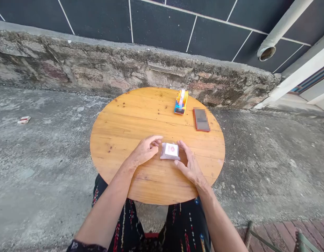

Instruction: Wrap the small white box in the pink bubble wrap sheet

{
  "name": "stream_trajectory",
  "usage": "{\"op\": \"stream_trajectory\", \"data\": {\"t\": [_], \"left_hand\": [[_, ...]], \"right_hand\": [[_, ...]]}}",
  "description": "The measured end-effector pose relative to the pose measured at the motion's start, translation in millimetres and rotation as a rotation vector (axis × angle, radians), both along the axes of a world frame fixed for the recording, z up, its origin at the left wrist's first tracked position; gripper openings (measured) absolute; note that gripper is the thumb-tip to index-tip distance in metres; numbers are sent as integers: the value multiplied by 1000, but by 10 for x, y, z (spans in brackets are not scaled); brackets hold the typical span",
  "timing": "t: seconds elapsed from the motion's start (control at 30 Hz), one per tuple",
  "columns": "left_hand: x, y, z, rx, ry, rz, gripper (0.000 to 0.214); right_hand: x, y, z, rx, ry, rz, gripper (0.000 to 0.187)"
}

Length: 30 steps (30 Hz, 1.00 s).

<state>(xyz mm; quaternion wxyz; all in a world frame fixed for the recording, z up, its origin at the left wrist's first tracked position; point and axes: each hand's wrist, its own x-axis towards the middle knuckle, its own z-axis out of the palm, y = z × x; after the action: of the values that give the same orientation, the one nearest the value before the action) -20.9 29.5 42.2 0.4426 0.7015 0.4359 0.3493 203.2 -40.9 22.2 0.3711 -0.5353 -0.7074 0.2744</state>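
A small white box [171, 149] with a reddish mark lies flat on the round wooden table [125, 119]. Around and under it is a clear plastic bag [165, 156], wider than the box. My left hand [146, 149] hovers at the bag's left side, fingers curved and a little apart, with nothing in it. On the other side, my right hand [189, 162] has thumb and fingers spread around the bag's right edge. Its fingertips are at or very near the plastic; whether they touch, I cannot tell.
A yellow and blue tape dispenser [181, 102] stands at the table's far side. Right of it lies a dark, red-edged flat object [201, 119], blurred out. Behind the table runs a stone wall base [112, 71]. A crumpled packet [24, 120] lies on the concrete at left.
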Motion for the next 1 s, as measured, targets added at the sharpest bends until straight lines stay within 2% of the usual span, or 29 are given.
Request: {"op": "stream_trajectory", "data": {"t": [0.07, 0.13, 0.3, 0.43, 0.53, 0.8, 1.0], "left_hand": [[16, 12, -16, -37, -15, 41, 35], [51, 9, -31, -69, -53, 22, 26], [149, -28, -51, -193, -163, -15, 22], [180, -43, -60, -199, -179, 9, 21], [198, -50, -64, -184, -174, 19, 25], [257, -76, -49, -187, -162, 30, 13], [267, -97, 0, -205, -143, 64, 16]], "right_hand": [[4, -15, 5, 18, 45, -19, 66], [14, -13, -5, 50, 75, -69, 58], [31, 32, -63, 104, 85, -182, 42], [8, 55, -72, 105, 68, -142, 45], [-12, 56, -37, 108, -24, -110, 45], [-29, 84, -8, 124, -213, -40, 41], [-51, 71, 7, 123, -161, -60, 40]]}}
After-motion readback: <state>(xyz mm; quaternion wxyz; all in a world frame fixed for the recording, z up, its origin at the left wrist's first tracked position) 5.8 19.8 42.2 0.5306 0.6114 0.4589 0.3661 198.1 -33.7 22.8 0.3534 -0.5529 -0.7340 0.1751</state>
